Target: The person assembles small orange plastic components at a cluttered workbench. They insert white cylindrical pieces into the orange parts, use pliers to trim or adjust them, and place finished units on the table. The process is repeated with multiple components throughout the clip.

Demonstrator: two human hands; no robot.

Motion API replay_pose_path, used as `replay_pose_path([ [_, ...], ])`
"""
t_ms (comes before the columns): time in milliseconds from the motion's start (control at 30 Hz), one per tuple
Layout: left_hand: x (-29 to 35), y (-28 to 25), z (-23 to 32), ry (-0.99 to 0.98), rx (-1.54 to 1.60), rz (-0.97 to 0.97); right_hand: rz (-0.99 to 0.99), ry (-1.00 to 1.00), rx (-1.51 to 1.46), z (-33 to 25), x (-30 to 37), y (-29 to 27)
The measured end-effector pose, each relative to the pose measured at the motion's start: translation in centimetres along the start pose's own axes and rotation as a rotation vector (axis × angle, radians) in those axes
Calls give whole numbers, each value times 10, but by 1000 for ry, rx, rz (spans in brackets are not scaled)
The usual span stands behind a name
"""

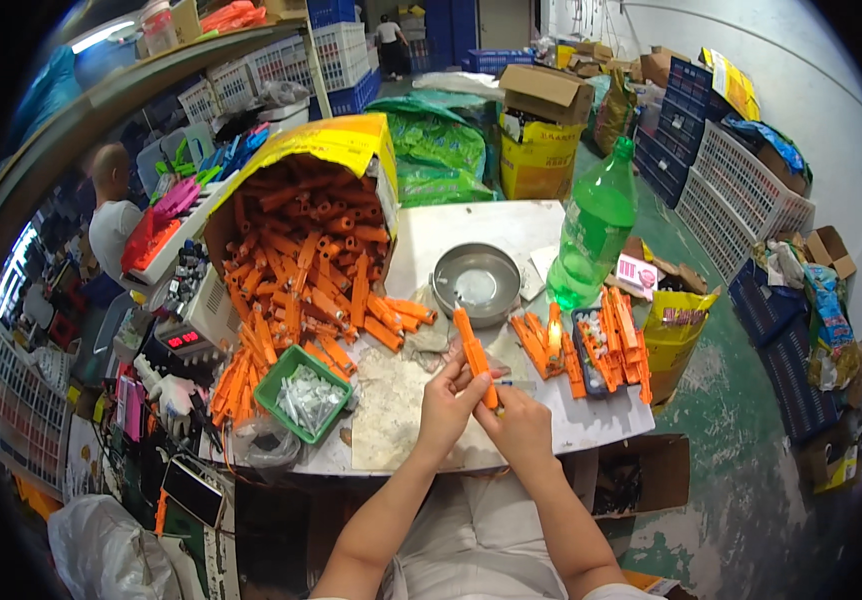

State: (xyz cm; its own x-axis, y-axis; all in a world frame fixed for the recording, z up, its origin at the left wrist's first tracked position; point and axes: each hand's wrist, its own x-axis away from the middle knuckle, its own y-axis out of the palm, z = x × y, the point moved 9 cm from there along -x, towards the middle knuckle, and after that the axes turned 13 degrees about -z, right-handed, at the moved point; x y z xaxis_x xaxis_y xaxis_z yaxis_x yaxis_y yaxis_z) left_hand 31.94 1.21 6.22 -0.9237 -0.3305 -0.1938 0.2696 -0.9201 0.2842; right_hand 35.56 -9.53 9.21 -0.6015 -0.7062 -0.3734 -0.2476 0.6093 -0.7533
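Note:
A long, narrow orange plastic part (472, 350) is held upright over the front of the white table (541, 218). My left hand (444, 405) closes around its lower half, and my right hand (517, 425) pinches its bottom end. A thin greyish piece shows by the right fingers, too small to name. Just beyond the part stands a round metal bowl (476, 275). Left of my hands, a green basket (273, 378) holds many small clear pieces. Similar orange parts (296, 260) spill from a tipped yellow box (361, 140); more orange parts (623, 345) lie at the right.
A green plastic bottle (596, 225) stands at the table's right rear. Below the right edge are an open cardboard box (661, 475) and a yellow bag (676, 335). At the left sit a device with a red display (183, 340) and a phone (194, 490). Another person (113, 215) is further left.

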Motion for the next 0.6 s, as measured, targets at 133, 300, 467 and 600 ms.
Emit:
replay_pose_path([
  [133, -6, 9, 4, 30, -31, -6, 12, -13, 58, 2, -1, -1],
  [300, -17, 7, -2, 25, -77, -10, 44, 2, 78, 5, -6, 1],
  [467, -11, -1, -9, 30, -113, -25, 21, 36, 69, 13, -13, -1],
  [600, 27, -23, 19, 164, -505, 125, -5, 181, 77, 35, -26, -3],
])
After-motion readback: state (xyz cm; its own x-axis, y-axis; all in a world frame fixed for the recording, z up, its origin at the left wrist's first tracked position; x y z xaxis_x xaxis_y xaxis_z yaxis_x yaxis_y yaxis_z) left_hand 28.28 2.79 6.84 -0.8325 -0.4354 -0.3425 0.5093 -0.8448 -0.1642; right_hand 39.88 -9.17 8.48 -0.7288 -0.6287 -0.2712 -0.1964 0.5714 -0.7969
